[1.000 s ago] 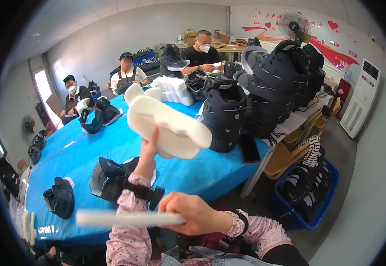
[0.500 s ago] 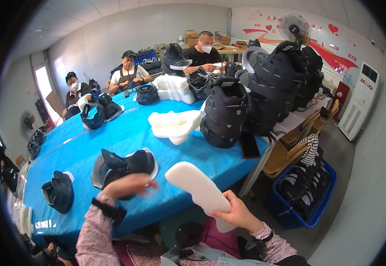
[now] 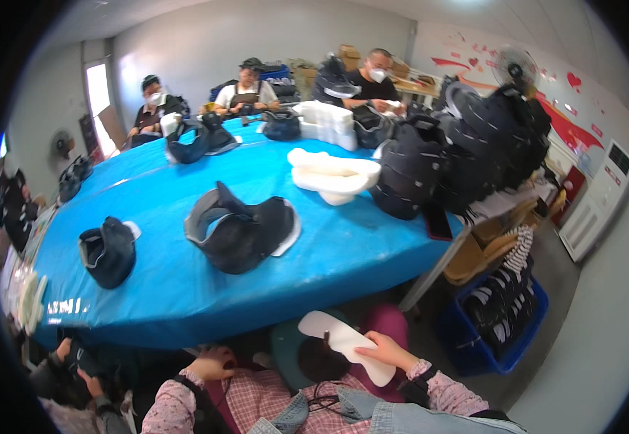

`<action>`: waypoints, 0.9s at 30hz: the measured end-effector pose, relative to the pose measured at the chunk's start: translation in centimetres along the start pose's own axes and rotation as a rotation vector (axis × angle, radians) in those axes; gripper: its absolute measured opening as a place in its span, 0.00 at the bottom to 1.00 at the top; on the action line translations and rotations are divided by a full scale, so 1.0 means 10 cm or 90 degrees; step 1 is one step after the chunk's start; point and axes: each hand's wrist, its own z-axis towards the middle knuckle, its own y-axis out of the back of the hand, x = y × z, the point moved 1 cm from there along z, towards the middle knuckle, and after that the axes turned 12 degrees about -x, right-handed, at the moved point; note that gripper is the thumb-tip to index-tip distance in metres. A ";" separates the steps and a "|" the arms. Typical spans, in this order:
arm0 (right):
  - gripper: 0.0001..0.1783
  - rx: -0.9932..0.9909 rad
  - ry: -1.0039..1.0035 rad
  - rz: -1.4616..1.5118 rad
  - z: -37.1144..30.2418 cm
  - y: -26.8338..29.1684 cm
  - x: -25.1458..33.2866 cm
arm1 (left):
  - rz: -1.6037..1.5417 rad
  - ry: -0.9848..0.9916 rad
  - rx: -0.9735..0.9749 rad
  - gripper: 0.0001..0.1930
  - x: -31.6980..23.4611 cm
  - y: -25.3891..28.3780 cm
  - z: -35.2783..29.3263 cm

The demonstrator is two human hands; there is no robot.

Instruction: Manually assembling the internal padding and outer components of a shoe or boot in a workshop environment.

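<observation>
My right hand [image 3: 389,352] grips one end of a flat, curved white foam piece [image 3: 336,334], held low over my lap in front of the table edge. My left hand [image 3: 212,363] is down by my left thigh, just under the table's near edge; its fingers are curled and partly hidden, so what they hold, if anything, cannot be made out. On the table ahead sits a black cap-like piece [image 3: 246,235] with a grey lining and a white-edged brim. A smaller similar black piece [image 3: 108,254] stands to its left.
A blue-covered table [image 3: 155,195] fills the middle. White foam pieces [image 3: 332,175] lie near stacked black caps [image 3: 410,166] and a phone [image 3: 437,221]. A blue crate [image 3: 506,354] of black goods stands at the right. Several people sit around the table; a co-worker's hands [image 3: 90,382] are at lower left.
My left hand has dropped from above the table to beside my thigh. My right hand has lowered the foam piece toward my lap. The view has tilted and shifted.
</observation>
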 end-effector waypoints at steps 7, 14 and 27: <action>0.25 -0.101 -0.118 0.129 0.09 0.20 -0.16 | 0.121 0.219 0.002 0.14 0.54 0.24 -0.08; 0.21 -0.115 -0.078 0.149 0.12 0.35 0.04 | 0.007 0.313 -0.294 0.10 -0.06 0.22 -0.66; 0.23 -0.143 0.045 0.329 -0.29 0.26 0.79 | -0.995 0.242 -0.306 0.35 -1.72 0.18 0.31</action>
